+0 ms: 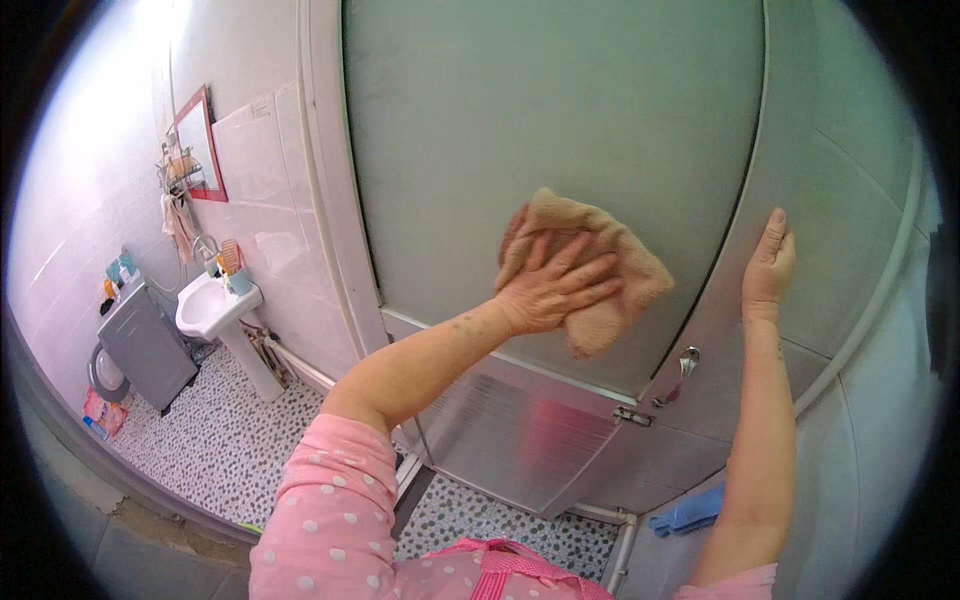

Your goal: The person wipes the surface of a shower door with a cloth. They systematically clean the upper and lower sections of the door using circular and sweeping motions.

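Observation:
My left hand presses a beige-tan towel cloth against the frosted glass panel of a door. Its fingers are spread over the bunched cloth. My right hand grips the outer edge of the door's pale frame, thumb side towards me, with the other fingers mostly hidden behind the edge. Below that hand, a metal door handle and a slide bolt sit on the frame. The lower door panel is shiny and shows a blurred red patch.
Left of the door stand a white pedestal sink, a grey washing machine and a red-framed mirror. Pebble-patterned flooring lies beyond a raised threshold. At the right are a white pipe and a blue cloth item.

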`<state>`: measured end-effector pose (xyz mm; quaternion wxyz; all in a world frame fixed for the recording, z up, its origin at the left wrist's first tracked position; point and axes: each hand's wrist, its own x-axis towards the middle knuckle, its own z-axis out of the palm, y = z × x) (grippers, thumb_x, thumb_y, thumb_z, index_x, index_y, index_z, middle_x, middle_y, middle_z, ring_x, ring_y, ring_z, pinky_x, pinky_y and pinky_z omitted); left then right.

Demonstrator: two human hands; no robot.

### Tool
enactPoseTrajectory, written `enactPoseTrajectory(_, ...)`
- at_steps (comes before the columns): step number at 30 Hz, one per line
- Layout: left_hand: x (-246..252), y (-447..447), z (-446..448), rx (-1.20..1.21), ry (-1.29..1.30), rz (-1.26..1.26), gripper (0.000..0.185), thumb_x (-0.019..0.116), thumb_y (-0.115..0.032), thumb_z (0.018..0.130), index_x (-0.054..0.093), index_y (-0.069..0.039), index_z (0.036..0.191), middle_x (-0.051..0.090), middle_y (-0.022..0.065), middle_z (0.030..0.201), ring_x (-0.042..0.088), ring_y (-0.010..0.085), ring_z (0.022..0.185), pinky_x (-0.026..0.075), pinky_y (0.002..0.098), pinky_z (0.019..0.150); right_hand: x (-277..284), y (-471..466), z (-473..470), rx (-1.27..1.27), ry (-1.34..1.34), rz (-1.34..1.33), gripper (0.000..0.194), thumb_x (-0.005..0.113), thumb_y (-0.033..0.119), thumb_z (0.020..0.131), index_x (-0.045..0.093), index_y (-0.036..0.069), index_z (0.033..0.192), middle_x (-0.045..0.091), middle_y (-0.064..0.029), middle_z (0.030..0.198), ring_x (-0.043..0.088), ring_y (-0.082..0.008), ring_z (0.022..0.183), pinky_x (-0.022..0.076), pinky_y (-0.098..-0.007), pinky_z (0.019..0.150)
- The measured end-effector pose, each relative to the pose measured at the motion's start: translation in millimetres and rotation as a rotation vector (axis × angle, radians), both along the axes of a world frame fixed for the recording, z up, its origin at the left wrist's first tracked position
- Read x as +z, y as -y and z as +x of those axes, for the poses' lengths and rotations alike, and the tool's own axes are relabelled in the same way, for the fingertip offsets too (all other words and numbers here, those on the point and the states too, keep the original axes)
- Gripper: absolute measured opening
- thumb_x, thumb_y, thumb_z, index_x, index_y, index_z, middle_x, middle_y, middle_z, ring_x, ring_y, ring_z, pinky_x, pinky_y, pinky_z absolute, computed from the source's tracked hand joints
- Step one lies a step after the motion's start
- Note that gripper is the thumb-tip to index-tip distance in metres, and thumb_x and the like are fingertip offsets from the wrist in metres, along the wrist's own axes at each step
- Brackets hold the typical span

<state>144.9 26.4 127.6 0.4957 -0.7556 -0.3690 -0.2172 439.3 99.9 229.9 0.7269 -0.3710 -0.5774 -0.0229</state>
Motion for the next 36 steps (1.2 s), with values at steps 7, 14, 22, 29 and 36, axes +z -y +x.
enactPoseTrajectory(7, -30.1, 40.3, -100.1, 0.724, 0.626, -0.155, 0.082, 0.063, -0.029, 0.078, 0.023, -0.013, 0.148, 0.015, 0.0172, 0.153, 0.008, 0.0412, 0.142, 0.008, 0.0564, 0.113, 1.1, -1.5, 5.2, -0.025, -0.009, -0.021, 0.061, 0.036, 0.058, 0.097, 0.051, 0.003, 0.075, 0.047, -0.0056, 0.069, 0.046, -0.0177, 0.067, 0.0417, -0.03, 0.066)
enactPoseTrajectory(14, -122.8, 37.2, -134.1, 0.364, 0.936, 0.166, 0.078, 0.07, -0.012, 0.071, 0.037, -0.013, 0.141, 0.029, 0.0147, 0.145, 0.025, 0.0389, 0.134, 0.024, 0.0493, 0.11, 2.1, -0.1, -0.7, -0.011, 0.003, 0.016, 0.061, 0.037, 0.057, 0.097, 0.052, 0.002, 0.077, 0.047, -0.0052, 0.07, 0.045, -0.0177, 0.069, 0.0417, -0.0301, 0.067)
enactPoseTrajectory(22, -178.0, 77.3, -80.7, 0.047, 0.793, -0.129, 0.034, 0.064, -0.008, 0.075, 0.065, -0.015, 0.108, 0.054, 0.0072, 0.118, 0.048, 0.0317, 0.112, 0.04, 0.0434, 0.094, 0.0, -7.3, 12.6, 0.011, 0.005, 0.019, 0.067, 0.038, 0.057, 0.097, 0.057, -0.007, 0.107, 0.059, -0.012, 0.1, 0.053, -0.021, 0.095, 0.0411, -0.0287, 0.088)
enactPoseTrajectory(29, -189.1, 68.9, -93.0, -0.212, 1.643, 0.007, 0.034, 0.066, -0.011, 0.076, 0.061, -0.004, 0.109, 0.051, 0.0113, 0.121, 0.046, 0.0306, 0.117, 0.038, 0.0399, 0.098, -0.4, -6.2, 9.7, 0.006, -0.025, 0.012, 0.075, 0.036, 0.059, 0.097, 0.052, -0.009, 0.123, 0.059, -0.0188, 0.118, 0.053, -0.0272, 0.111, 0.0378, -0.032, 0.098)
enactPoseTrajectory(36, -215.8, 42.3, -172.1, 0.143, 1.72, 0.202, 0.059, 0.067, -0.018, 0.08, 0.038, 0.005, 0.126, 0.041, 0.0152, 0.125, 0.043, 0.0275, 0.117, 0.035, 0.037, 0.103, -0.4, -2.0, 6.5, -0.04, 0.01, -0.022, 0.078, 0.035, 0.06, 0.096, 0.048, -0.011, 0.128, 0.056, -0.0212, 0.123, 0.053, -0.0288, 0.114, 0.0374, -0.0326, 0.099)
